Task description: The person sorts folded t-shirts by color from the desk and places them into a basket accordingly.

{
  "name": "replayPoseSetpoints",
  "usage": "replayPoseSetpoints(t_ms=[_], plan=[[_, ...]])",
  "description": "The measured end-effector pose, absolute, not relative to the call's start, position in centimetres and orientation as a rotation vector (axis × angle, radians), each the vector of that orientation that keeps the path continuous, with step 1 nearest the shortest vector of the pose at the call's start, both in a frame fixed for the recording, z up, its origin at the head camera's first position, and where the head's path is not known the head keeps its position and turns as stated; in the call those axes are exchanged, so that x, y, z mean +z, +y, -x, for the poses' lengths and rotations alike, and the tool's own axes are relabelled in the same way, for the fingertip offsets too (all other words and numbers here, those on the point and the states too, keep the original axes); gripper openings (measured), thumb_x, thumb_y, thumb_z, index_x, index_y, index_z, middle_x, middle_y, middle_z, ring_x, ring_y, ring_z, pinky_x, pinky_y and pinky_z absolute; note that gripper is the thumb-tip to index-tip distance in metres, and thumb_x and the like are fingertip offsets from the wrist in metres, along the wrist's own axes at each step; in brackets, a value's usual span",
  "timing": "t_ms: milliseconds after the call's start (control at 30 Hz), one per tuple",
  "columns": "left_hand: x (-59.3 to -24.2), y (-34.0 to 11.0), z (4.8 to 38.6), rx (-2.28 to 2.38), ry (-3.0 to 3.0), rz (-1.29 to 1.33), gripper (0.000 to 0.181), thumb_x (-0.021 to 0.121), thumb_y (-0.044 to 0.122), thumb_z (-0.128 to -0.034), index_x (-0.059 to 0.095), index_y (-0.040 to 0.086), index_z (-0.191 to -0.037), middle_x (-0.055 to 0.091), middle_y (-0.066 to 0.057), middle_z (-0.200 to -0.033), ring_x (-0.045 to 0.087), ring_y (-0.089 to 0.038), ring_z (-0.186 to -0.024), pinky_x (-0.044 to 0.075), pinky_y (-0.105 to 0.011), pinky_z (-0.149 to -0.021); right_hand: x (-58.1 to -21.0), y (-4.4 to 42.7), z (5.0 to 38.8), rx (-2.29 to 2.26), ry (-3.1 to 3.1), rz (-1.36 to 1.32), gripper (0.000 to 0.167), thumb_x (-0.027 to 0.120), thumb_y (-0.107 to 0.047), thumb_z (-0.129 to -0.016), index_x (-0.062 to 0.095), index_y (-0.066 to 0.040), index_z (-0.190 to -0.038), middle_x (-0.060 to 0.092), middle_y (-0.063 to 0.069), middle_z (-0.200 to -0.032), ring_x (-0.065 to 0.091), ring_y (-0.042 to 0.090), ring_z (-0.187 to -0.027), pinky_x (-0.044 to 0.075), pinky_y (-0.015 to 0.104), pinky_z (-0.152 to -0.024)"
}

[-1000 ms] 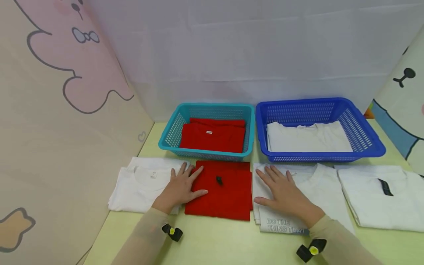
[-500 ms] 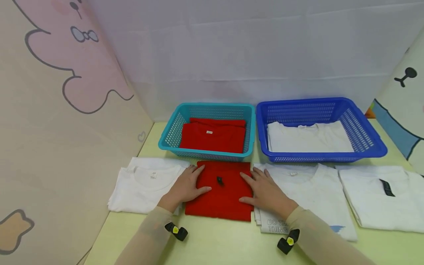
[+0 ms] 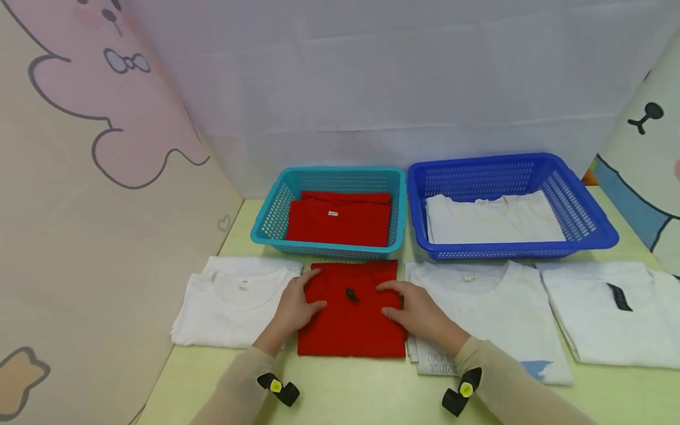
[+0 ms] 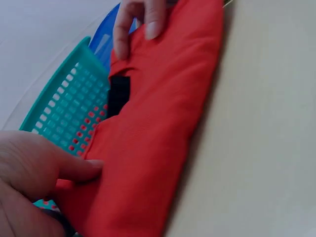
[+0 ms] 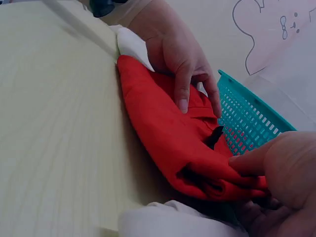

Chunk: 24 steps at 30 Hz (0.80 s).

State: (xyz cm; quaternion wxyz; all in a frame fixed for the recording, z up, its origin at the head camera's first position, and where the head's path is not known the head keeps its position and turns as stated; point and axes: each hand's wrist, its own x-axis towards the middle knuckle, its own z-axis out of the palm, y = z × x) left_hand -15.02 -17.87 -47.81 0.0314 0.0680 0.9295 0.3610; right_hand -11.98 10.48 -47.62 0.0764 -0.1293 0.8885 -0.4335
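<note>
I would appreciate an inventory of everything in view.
Folded shirt: one, red, front centre
White bundles: three, white, one left, two right
Teal basket: one, teal, back centre
Red clothes: count unclear, red, inside it
Blue basket: one, blue, back right
White clothes: count unclear, white, inside it
Table: one, pale yellow, underneath
Backdrop: one, whitish, behind
Cartoon panels: two, pale, sides
Sleeves: two, beige, foreground
Wrist devices: two, black-yellow, on sleeves
Left hand, right hand: one each, bare, gripping the shirt's sides

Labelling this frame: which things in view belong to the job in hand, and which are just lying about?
Job:
folded red shirt
left grip, right grip at its sides
teal basket, likely: holds red clothes

Lying about, apparently:
blue basket, holding white clothes
leftmost white shirt
middle white shirt
rightmost white shirt
</note>
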Motion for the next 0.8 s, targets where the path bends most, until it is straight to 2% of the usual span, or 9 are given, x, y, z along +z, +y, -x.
replayPoseSetpoints(t_ms=[167,433,667,800], plan=[[-48.4,-17.3,13.5,1.309,2.859,-0.180,0.079,0.079,0.006,-0.0788,0.042,0.019,-0.147,0.052,-0.011,-0.139,0.051,-0.032,-0.122,0.044,-0.047,-0.099,-47.9,10.7,12.2,-1.474,2.549,0.313,0.030,0.070,-0.014,-0.088,0.067,-0.021,-0.117,0.064,0.002,-0.118,0.055,0.023,-0.105,0.045,0.046,-0.093],[-48.7,-17.4,12.1,1.398,2.674,-0.260,0.053,0.070,0.009,-0.0880,0.054,0.019,-0.138,0.053,-0.007,-0.137,0.049,-0.030,-0.122,0.046,-0.047,-0.096,-48.1,10.7,12.2,-1.514,2.475,0.263,0.028,0.068,-0.015,-0.090,0.067,-0.018,-0.117,0.062,0.004,-0.122,0.054,0.025,-0.111,0.042,0.049,-0.098],[-48.0,-18.2,11.8,1.477,2.454,-0.167,0.063,0.071,0.016,-0.0877,0.046,0.037,-0.141,0.043,0.001,-0.143,0.043,-0.026,-0.125,0.045,-0.044,-0.098,-48.2,10.6,12.1,-1.486,2.506,0.226,0.039,0.076,-0.014,-0.083,0.065,-0.018,-0.120,0.062,0.005,-0.122,0.053,0.029,-0.115,0.041,0.050,-0.099],[-47.8,-18.4,11.8,1.502,2.397,-0.199,0.069,0.073,0.017,-0.0867,0.041,0.035,-0.145,0.041,-0.002,-0.144,0.042,-0.027,-0.125,0.046,-0.043,-0.097,-48.0,10.6,12.2,-1.483,2.508,0.202,0.043,0.078,-0.014,-0.081,0.064,-0.020,-0.121,0.061,0.004,-0.123,0.051,0.030,-0.117,0.039,0.051,-0.101]])
